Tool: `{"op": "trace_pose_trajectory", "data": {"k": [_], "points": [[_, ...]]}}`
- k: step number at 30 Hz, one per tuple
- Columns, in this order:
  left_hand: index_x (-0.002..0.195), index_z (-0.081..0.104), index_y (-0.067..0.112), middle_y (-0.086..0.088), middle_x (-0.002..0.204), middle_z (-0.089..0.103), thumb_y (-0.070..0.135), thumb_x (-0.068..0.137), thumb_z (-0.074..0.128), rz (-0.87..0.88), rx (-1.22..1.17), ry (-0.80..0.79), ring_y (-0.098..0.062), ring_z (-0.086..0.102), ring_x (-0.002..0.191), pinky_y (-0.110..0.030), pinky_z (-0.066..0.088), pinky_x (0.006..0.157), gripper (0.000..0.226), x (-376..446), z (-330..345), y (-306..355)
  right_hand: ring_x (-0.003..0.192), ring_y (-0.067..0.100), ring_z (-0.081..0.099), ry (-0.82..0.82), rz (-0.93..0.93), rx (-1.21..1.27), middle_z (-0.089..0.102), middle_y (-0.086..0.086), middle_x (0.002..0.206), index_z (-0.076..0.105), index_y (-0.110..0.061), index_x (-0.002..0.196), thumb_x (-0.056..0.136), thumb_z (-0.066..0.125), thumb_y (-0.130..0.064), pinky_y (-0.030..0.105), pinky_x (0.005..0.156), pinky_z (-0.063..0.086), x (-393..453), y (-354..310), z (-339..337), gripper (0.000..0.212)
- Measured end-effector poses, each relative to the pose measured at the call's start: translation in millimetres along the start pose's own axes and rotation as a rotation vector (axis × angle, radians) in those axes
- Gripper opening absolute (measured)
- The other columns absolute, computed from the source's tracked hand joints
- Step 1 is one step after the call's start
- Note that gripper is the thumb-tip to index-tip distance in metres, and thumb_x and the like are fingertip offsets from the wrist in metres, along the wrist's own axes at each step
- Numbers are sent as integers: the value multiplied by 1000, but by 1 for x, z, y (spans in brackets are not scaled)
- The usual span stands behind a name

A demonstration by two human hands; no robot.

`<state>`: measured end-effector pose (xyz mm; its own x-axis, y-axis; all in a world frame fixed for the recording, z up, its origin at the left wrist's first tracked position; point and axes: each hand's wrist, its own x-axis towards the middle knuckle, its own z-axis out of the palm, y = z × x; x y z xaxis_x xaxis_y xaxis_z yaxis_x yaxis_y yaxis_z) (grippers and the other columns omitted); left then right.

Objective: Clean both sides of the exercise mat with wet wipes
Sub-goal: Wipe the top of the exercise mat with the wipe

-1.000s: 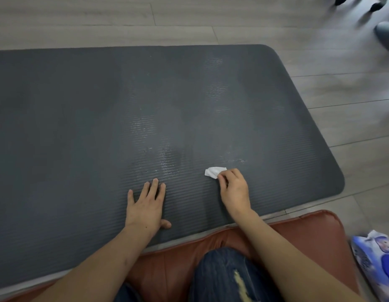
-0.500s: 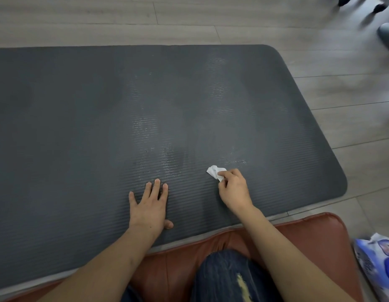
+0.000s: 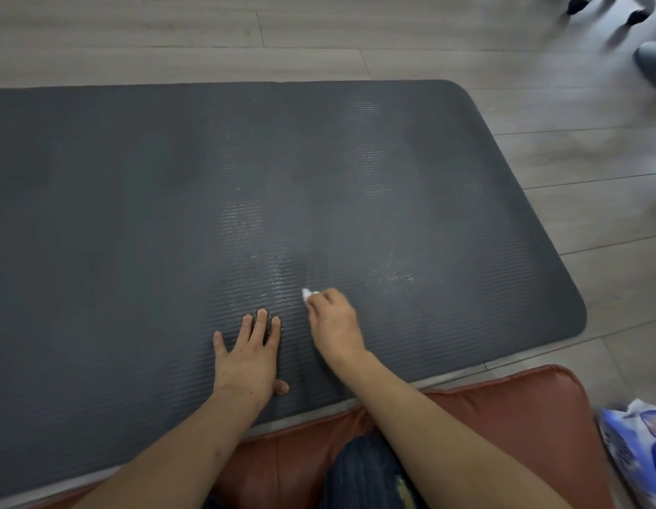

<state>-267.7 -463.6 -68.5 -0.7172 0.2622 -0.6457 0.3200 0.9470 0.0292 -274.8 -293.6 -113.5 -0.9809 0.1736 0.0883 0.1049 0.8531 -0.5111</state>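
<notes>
Exercise mat (image 3: pixel 135 214) — left hand (image 3: pixel 251 356) pressing flat, steadying it; right hand (image 3: pixel 332 325) pinching wet wipe (image 3: pixel 305 293), scrubbing near edge — damp streaks showing

Exercise mat (image 3: pixel 135 214): dark grey, fine ribbing, shiny wet streaks | wet wipe (image 3: pixel 305 293): white | cushion (image 3: pixel 502 416): reddish-brown | wipes pack (image 3: pixel 638 442): blue-and-white print | floor (image 3: pixel 594 222): pale grey wood-grain planks
</notes>
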Motion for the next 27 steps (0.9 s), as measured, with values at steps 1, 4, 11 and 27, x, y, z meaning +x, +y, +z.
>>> {"op": "trace_pose_trajectory", "data": {"k": [1,4,11,27], "points": [[163,-16,22,-2,170,-25,63,88,68,0,10,2,-23,-17,159,-67,3,124,121,1,0,0,79,26,57,-23,-75,-28,59,8,88,69,-8,95,92,62,-12,39,65,52,0,-4,4,8],[162,-18,22,-3,170,-27,64,88,67,6,13,-1,-24,-18,158,-67,4,124,121,0,1,0,75,30,53,-18,-128,-107,54,10,85,63,-6,89,86,63,-6,39,59,50,12,37,-20,3],[162,-20,21,-5,169,-29,64,89,66,9,26,1,-26,-20,158,-67,5,124,121,2,4,0,80,44,61,242,463,-275,60,22,96,70,-4,100,89,59,-10,45,75,50,36,149,-104,16],[161,-21,20,-5,168,-31,61,91,66,-19,35,-22,-26,-21,157,-68,3,124,119,1,1,7,86,43,62,265,561,-207,64,22,94,68,-2,94,89,61,-10,44,78,48,53,128,-97,13]]}}
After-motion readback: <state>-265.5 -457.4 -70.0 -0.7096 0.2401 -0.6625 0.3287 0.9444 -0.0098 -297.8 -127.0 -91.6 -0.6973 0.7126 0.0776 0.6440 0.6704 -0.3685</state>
